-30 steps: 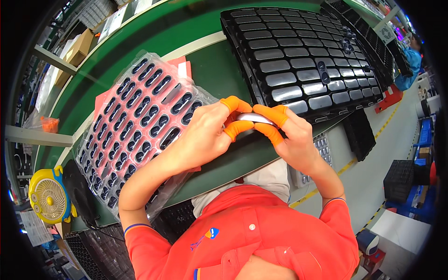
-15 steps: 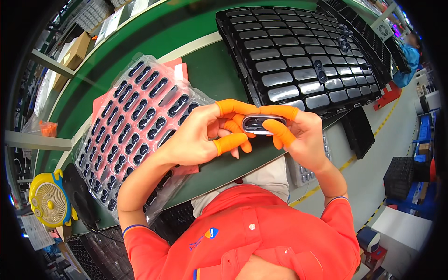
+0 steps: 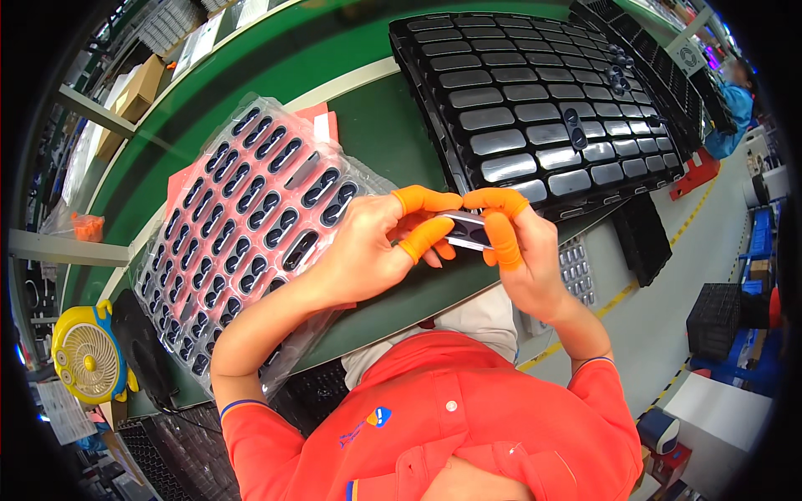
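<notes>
Both of my hands meet over the front of the green bench, orange finger cots on their thumbs and forefingers. Between them is a small dark oval part (image 3: 469, 231) with a pale edge. My left hand (image 3: 365, 246) pinches its left end, thumb toward me. The right end is in the grip of my right hand (image 3: 531, 255), whose fingers cover much of it. Under my left forearm lies a clear plastic tray (image 3: 364, 172) with many similar dark oval parts in its pockets. Ahead on the right sits a black tray (image 3: 505, 170) of oblong pockets, holding a few dark parts (image 3: 574, 129).
Pink sheets (image 3: 316, 125) lie under the clear tray. A yellow fan (image 3: 88, 355) stands at the far left. More black trays (image 3: 642, 238) are at the right, beyond the bench edge. A person in blue (image 3: 733, 108) is farther off.
The part has tilted and turned so its pale edge slopes down to the right. My left thumb has moved onto its left end, and my right thumb has turned upright against it.
</notes>
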The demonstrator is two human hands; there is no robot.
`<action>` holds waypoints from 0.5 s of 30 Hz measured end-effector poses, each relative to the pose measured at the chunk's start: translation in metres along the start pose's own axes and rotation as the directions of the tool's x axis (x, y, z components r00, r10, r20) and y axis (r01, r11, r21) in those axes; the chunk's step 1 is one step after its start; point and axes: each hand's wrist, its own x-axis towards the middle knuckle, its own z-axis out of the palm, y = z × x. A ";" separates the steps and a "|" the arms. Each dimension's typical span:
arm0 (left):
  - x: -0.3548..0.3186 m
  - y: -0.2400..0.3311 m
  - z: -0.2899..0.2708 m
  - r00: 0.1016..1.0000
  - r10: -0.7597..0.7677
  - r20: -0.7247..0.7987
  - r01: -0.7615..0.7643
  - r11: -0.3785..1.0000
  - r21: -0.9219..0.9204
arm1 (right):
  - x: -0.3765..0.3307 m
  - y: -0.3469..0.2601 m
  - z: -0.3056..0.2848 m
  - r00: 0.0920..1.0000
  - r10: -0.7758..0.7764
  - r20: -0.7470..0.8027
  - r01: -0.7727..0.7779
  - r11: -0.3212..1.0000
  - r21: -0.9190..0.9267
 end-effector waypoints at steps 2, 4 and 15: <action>-0.003 0.001 0.005 1.000 -0.004 0.005 0.005 0.998 -0.059 | 0.001 0.008 0.004 0.982 -0.137 -0.130 0.127 0.989 -0.079; -0.004 0.001 0.009 1.000 -0.013 0.013 0.015 0.984 -0.176 | 0.004 0.014 0.009 0.960 -0.206 -0.190 0.185 0.975 -0.124; -0.005 0.001 0.019 0.952 -0.252 0.175 0.305 0.828 -0.470 | 0.015 0.029 0.011 0.644 -0.763 0.047 0.746 0.613 -0.260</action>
